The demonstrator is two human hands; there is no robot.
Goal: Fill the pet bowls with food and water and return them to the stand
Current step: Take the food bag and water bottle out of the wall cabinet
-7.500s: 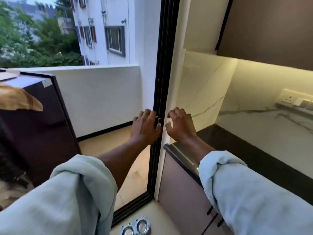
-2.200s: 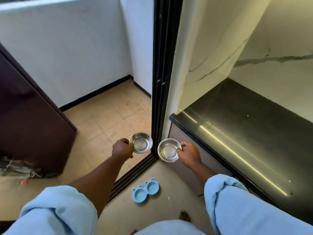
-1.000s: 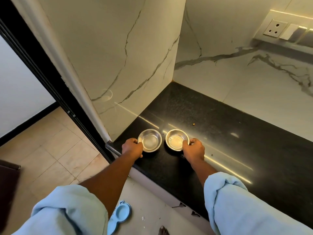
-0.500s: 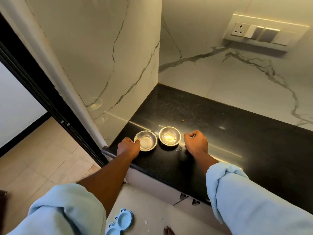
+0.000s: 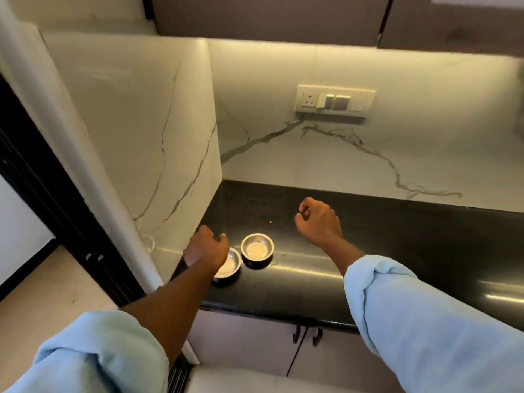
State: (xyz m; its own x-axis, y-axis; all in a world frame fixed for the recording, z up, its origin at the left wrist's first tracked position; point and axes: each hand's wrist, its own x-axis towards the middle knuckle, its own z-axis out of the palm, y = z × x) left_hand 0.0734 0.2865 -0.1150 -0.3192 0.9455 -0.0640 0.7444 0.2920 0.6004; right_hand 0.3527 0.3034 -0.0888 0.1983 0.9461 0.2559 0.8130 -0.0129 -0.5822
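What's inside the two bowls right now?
The right bowl shows only bare metal. The left bowl looks empty too, but the left hand covers part of it.

2 small round polished steel bowls gleam on the glossy black speckled stone worktop; smooth white veined marble wall panels behind; soft matt pale blue cloth sleeves.

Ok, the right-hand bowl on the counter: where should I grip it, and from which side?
Pinch the right bowl by its rim at the right edge, coming in from the right. It stands upright with that part of the rim exposed, while the left bowl sits close on its left side.
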